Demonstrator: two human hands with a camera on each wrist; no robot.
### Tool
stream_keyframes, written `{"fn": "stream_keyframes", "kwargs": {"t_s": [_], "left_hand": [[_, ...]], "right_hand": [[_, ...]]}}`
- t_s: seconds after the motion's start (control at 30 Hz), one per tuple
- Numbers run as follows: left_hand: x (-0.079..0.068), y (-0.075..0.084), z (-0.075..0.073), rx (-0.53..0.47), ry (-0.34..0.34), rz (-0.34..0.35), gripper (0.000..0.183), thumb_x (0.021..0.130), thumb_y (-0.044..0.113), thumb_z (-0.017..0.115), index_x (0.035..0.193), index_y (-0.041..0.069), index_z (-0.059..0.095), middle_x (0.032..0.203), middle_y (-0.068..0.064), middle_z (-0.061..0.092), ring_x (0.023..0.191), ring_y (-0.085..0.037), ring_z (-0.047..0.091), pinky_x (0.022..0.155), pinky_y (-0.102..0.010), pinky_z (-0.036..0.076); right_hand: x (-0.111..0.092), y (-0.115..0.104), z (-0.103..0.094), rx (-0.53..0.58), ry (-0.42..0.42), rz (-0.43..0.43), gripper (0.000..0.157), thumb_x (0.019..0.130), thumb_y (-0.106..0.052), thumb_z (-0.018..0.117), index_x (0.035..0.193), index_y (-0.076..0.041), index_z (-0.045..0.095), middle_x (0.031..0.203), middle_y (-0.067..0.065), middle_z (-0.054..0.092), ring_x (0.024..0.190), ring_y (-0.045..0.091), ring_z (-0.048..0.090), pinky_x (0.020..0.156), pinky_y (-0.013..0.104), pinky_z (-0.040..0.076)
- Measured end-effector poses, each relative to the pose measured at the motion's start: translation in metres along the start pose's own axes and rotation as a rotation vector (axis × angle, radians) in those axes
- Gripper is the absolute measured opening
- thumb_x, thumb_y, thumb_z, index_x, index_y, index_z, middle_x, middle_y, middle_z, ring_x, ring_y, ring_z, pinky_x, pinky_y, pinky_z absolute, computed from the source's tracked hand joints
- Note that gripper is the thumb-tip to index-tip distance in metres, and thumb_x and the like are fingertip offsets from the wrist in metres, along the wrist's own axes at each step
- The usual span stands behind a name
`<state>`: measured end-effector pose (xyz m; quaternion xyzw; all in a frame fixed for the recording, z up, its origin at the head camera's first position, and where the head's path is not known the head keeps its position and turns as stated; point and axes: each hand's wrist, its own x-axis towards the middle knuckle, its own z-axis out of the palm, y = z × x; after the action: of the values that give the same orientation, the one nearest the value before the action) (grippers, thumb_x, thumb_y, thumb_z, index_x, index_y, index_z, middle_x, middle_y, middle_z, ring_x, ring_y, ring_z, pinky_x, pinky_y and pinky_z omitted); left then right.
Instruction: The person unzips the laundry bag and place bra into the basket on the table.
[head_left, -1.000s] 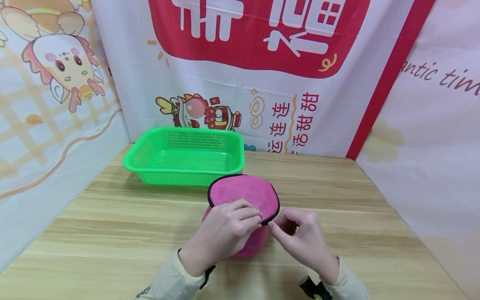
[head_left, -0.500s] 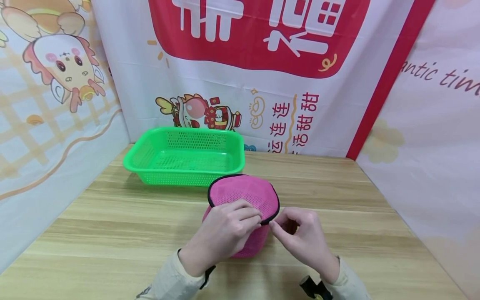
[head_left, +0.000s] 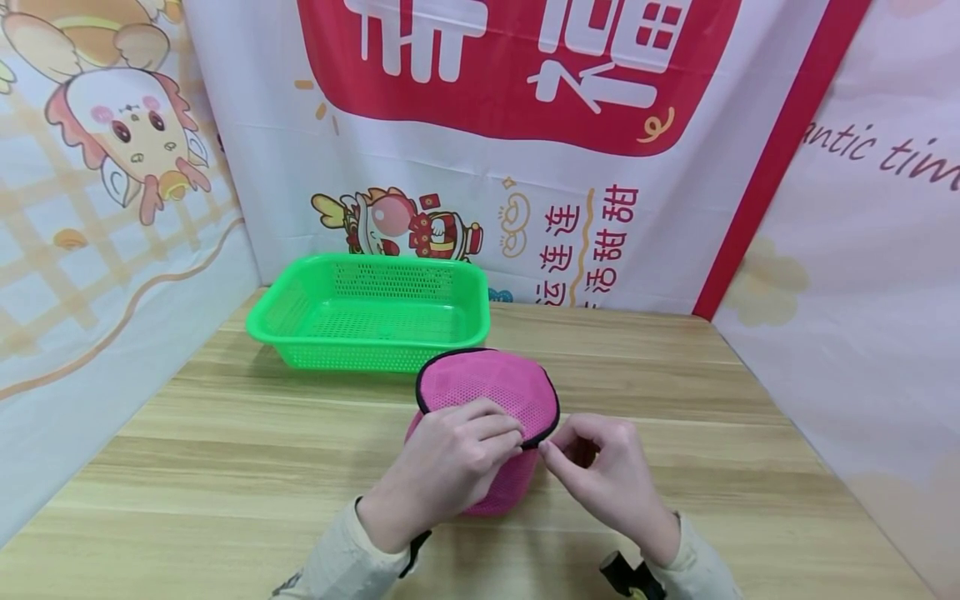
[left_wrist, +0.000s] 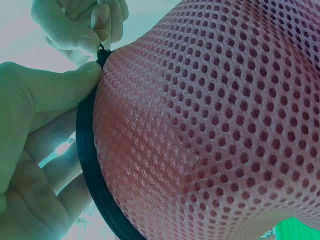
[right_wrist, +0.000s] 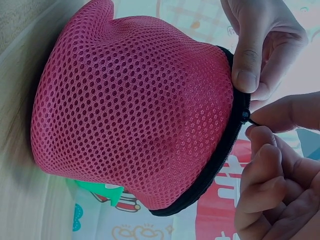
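A pink mesh laundry bag (head_left: 498,387) with a black zipper (right_wrist: 207,177) round its top stands on the table. My left hand (head_left: 457,458) pinches the zippered rim, its thumb (left_wrist: 75,85) on the outer side and the other fingers behind it. Close beside it, my right hand (head_left: 607,475) pinches the small black zipper pull (right_wrist: 253,121) between thumb and forefinger. In the right wrist view the slider (right_wrist: 245,116) sits just past the left thumb. The mesh hides whatever the bag may hold.
Behind the bag to the left, a green plastic basket (head_left: 367,343) with perforated walls stands on the wooden table (head_left: 225,467). Printed cloth hangings (head_left: 435,167) enclose the table at the back and both sides.
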<state>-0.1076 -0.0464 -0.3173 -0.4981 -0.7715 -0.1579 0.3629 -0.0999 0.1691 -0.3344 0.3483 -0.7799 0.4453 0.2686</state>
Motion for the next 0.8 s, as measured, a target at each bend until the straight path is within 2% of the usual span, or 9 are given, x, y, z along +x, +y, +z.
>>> {"fn": "stream_keyframes", "kwargs": {"t_s": [0.27, 0.53, 0.7, 0.8], "left_hand": [[-0.0005, -0.0006, -0.0002, -0.011, -0.007, -0.006, 0.010, 0.082, 0.004, 0.077, 0.090, 0.009, 0.077, 0.094, 0.000, 0.071, 0.090, -0.013, 0.063, 0.079, -0.023, 0.053], [-0.0006, -0.0013, 0.0003, -0.006, -0.012, -0.003, 0.010, 0.082, 0.004, 0.077, 0.091, 0.009, 0.077, 0.094, 0.000, 0.072, 0.090, -0.013, 0.063, 0.079, -0.023, 0.053], [-0.0006, -0.0031, 0.0005, 0.009, 0.005, 0.017, 0.009, 0.080, 0.003, 0.076, 0.088, 0.008, 0.076, 0.093, 0.000, 0.071, 0.089, -0.014, 0.063, 0.077, -0.023, 0.054], [-0.0005, -0.0040, -0.0001, 0.007, 0.013, 0.022, 0.009, 0.079, 0.003, 0.076, 0.087, 0.007, 0.076, 0.092, -0.001, 0.071, 0.089, -0.014, 0.063, 0.077, -0.023, 0.054]], "right_hand": [[0.0030, -0.0055, -0.0003, 0.001, 0.007, 0.009, 0.032, 0.071, 0.015, 0.074, 0.068, -0.014, 0.063, 0.059, -0.011, 0.051, 0.047, 0.005, 0.044, 0.038, 0.018, 0.036], [0.0012, -0.0020, 0.0009, -0.003, 0.014, 0.029, 0.032, 0.070, 0.015, 0.075, 0.067, -0.014, 0.063, 0.058, -0.011, 0.051, 0.047, 0.004, 0.043, 0.037, 0.018, 0.036], [-0.0002, 0.0008, 0.0007, -0.018, 0.021, 0.061, 0.033, 0.072, 0.012, 0.076, 0.067, -0.017, 0.062, 0.058, -0.012, 0.052, 0.047, 0.004, 0.044, 0.037, 0.019, 0.037], [-0.0001, 0.0003, -0.0006, -0.042, -0.008, 0.112, 0.032, 0.074, 0.008, 0.076, 0.067, -0.020, 0.063, 0.058, -0.013, 0.051, 0.047, 0.003, 0.045, 0.038, 0.020, 0.039]]}}
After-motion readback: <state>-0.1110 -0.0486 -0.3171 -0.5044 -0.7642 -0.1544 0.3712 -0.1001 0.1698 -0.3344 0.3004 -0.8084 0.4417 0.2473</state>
